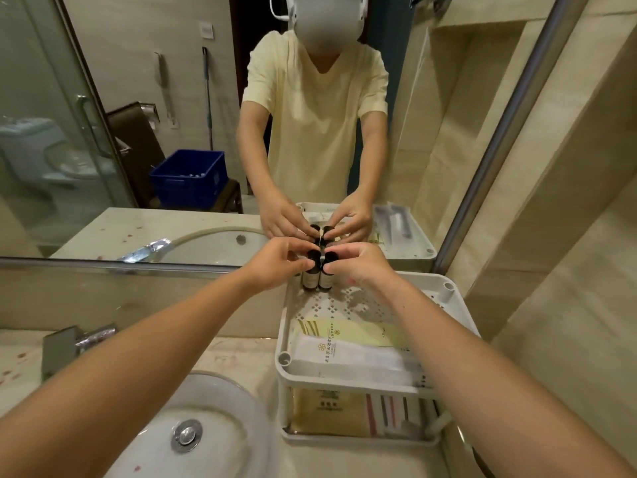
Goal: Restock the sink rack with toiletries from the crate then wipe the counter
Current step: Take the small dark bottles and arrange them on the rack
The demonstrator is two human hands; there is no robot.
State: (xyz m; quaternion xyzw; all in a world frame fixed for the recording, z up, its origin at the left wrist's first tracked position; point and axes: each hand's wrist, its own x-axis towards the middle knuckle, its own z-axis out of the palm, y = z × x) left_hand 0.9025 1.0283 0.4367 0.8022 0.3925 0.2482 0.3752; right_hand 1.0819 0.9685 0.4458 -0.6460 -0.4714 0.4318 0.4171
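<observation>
Your left grip (272,262) and right grip (358,263) meet at the far end of the sink rack (448,288), close against the mirror (103,132). The left grip pinches the black cap of the left bottle (309,279) between thumb and fingertips. The right grip pinches the cap of the right bottle (326,280) in the same way.

The two small dark bottles stand upright, side by side and touching, in the far left part of the rack's top tier. Their bases look to rest on the perforated floor of the tier, though the angle leaves that unsure.

Nearer on the same tier lie two flat packets that overlap. A pale yellow packet (358,331) lies farther off, and a white packet (351,360) with printed lettering lies on its near side. On the lower tier you have more flat packets: a yellowish one (327,412) at the left and striped ones (393,414) at the right.

The rack sits on the surface (238,353), just right of the white sink basin (206,426). The basin's metal drain plug (186,436) is in view. The faucet (69,343) stands at the far left of the basin, and reddish specks mark the surface beside it.

The mirror shows the blue crate (189,177) behind you on a dark seat, well apart from the rack.
</observation>
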